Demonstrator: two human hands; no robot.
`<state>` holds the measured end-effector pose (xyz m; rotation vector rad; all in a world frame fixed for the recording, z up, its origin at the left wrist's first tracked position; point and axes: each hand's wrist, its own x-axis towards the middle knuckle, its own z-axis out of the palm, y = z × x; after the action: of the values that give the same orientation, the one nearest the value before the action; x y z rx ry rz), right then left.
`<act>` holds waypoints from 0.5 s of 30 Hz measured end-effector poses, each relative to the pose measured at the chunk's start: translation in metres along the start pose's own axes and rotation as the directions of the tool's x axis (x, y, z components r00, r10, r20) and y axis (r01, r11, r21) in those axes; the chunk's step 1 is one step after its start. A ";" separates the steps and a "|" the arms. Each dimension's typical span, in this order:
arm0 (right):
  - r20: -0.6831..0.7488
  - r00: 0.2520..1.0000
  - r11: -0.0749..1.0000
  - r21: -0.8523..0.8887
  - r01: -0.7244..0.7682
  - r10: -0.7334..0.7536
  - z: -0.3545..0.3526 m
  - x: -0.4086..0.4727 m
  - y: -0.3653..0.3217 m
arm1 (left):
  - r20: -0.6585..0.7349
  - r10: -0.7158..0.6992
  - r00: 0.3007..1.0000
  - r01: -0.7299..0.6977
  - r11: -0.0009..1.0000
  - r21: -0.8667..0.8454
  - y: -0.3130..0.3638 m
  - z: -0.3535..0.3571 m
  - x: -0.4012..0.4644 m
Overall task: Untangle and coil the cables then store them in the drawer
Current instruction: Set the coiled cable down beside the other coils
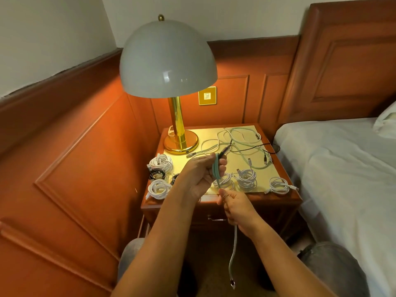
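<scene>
- Head view: the left hand (pixel 202 171) is gripping a half-wound teal cable (pixel 216 170) in front of the lamp (pixel 169 82), above the nightstand (pixel 216 202).
- The right hand (pixel 233 205) is pinching the cable's tail, nearer the viewer than the lamp; the free end is dangling below it.
- White coils (pixel 245 179) are lying in front of the lamp; loose cables (pixel 240 138) are sprawling to its right.

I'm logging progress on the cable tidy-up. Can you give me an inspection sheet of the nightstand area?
Surface: nightstand top, lit by the lamp.
Job's things: white coiled cables along the front; drawer shut.
Clutter: lamp at back left.
Hands: left hand grips teal cable loops; right hand pinches its tail.
Cables: loose tangle at the back, uncoiled.
Surroundings: bed at right, wood panelling.
</scene>
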<state>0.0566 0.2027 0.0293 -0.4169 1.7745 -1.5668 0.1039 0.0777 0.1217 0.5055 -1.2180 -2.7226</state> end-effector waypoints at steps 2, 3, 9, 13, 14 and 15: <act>-0.031 0.999 0.998 -0.055 -0.009 0.007 -0.004 0.002 -0.001 | 0.004 0.013 1.000 -0.013 1.000 0.018 0.000 -0.002 -0.004; -0.035 0.999 0.998 -0.065 -0.002 0.000 -0.008 0.004 -0.003 | 0.010 0.013 1.000 -0.013 1.000 0.025 0.000 -0.003 -0.006; 0.058 0.997 0.997 -0.040 0.059 -0.057 -0.029 0.007 -0.033 | 0.057 -0.032 0.998 0.019 0.976 0.218 -0.004 -0.006 -0.014; -0.088 0.971 0.905 -0.388 0.173 -0.223 -0.038 0.013 -0.057 | 0.070 -0.041 0.997 0.014 0.940 0.342 -0.006 -0.006 -0.015; -0.107 0.956 0.862 -0.468 0.193 -0.273 -0.042 0.016 -0.063 | 0.071 -0.039 0.997 0.010 0.930 0.366 -0.005 -0.006 -0.016; -0.107 0.947 0.832 -0.513 0.209 -0.304 -0.046 0.020 -0.068 | 0.068 -0.036 0.997 0.006 0.919 0.394 -0.005 -0.005 -0.016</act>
<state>-0.0036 0.2090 0.0880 -0.8102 2.3569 -1.3343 0.1213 0.0812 0.1190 0.4592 -1.8055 -2.5324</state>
